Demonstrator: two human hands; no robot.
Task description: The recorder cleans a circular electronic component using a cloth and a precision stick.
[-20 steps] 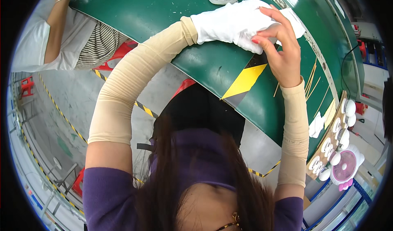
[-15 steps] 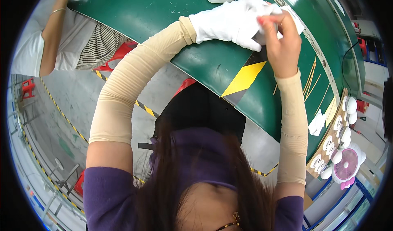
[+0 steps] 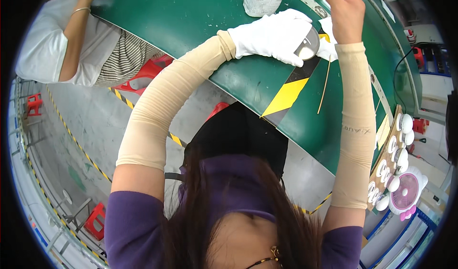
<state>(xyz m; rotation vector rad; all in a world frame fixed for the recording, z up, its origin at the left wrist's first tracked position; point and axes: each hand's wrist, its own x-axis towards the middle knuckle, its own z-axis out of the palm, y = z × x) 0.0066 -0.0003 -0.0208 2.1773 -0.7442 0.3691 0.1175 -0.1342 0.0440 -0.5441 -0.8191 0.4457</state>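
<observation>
My left hand (image 3: 274, 37) wears a white glove. It is closed round a round, shiny grey disc-shaped piece (image 3: 309, 44) with a pale underside, just above the green table. My right hand (image 3: 348, 11), bare, is raised at the top edge of the picture. Its fingers are bent together on a small whitish bit that I cannot make out, partly cut off by the edge. Right of the disc, a crumpled white cloth (image 3: 327, 49) lies on the table. A thin wooden stick (image 3: 324, 87) points from it toward the table's near edge.
A glass jar (image 3: 263, 1) with a white label stands beyond my left hand. Yellow-and-black tape (image 3: 286, 97) crosses the green table (image 3: 191, 25). At right, a board (image 3: 387, 161) carries several round white pieces, beside a pink fan (image 3: 405, 191). A co-worker's arm (image 3: 76, 35) is at far left.
My right hand has left the piece in my left hand and moved up and away. The grey disc, cloth and jar now show more fully. My left hand has shifted slightly down.
</observation>
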